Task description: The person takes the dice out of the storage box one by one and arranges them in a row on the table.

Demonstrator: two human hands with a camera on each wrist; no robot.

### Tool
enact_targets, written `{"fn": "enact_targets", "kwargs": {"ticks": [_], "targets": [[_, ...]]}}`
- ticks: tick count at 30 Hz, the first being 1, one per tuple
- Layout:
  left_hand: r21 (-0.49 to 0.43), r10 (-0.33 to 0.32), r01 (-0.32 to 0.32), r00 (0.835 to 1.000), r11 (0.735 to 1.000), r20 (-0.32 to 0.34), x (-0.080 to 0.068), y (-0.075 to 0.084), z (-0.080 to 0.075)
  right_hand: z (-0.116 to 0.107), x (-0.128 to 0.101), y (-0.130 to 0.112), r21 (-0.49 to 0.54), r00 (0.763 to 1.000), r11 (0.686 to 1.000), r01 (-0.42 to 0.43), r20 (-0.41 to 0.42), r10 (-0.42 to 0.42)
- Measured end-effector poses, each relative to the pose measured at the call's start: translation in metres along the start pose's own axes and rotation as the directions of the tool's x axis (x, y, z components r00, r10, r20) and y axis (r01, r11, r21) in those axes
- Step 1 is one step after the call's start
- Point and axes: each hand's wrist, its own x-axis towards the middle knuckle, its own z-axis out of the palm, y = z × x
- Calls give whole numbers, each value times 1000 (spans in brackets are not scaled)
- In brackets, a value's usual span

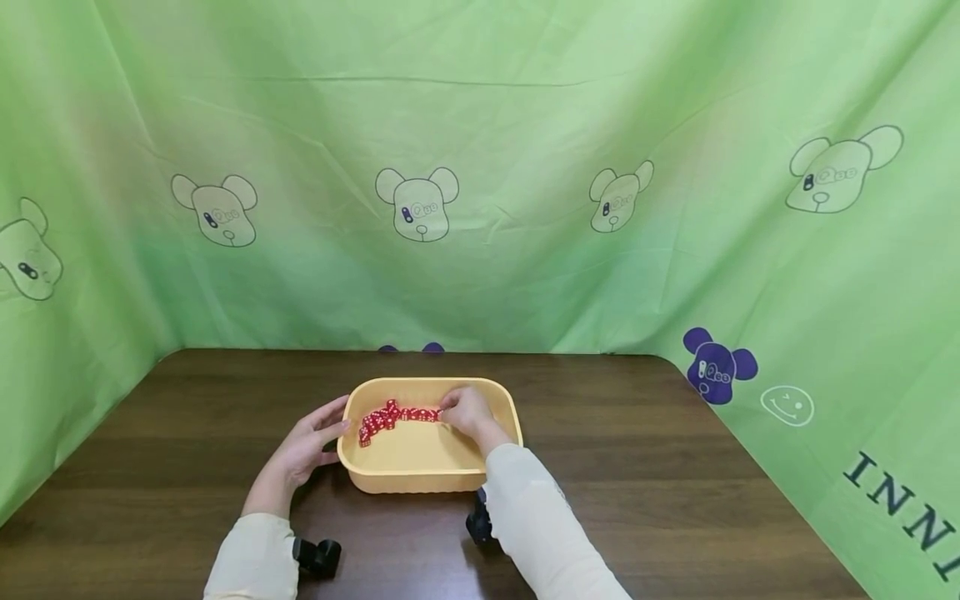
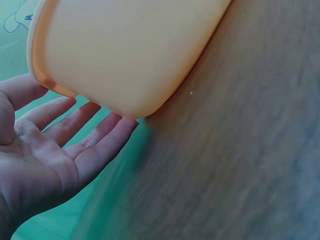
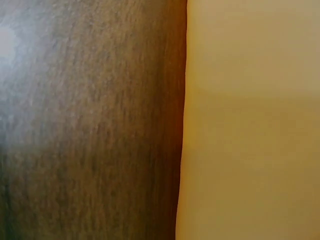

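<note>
A yellow plastic basin stands on the table, its outer wall large in the left wrist view. Inside lies a red ribbon with white dots, knotted near its middle and stretched toward the right. My right hand reaches over the basin and pinches the ribbon's right end. At the basin's left side, my left hand rests its extended fingertips against the outer wall, thumb by the rim. The right wrist view has only the basin's wall and tabletop; the right hand is hidden there.
The brown wooden table carries the basin near its middle. Green cloth with bear-head prints hangs behind and along the sides. Black wrist devices sit at both sleeves, the right one close to the basin's front wall.
</note>
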Motion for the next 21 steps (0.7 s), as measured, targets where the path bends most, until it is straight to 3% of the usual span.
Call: {"fn": "enact_targets", "kwargs": {"ticks": [5,21], "targets": [[-28,-7,7,1000,1000,6,0,-1,1,-3,-7,-4,-74,999,996,50,-4,-50],[-85,4,-4,1000,996,-3,-3,-2,3,-3,-7,-6,-157,1000,988,-1,12,3]]}}
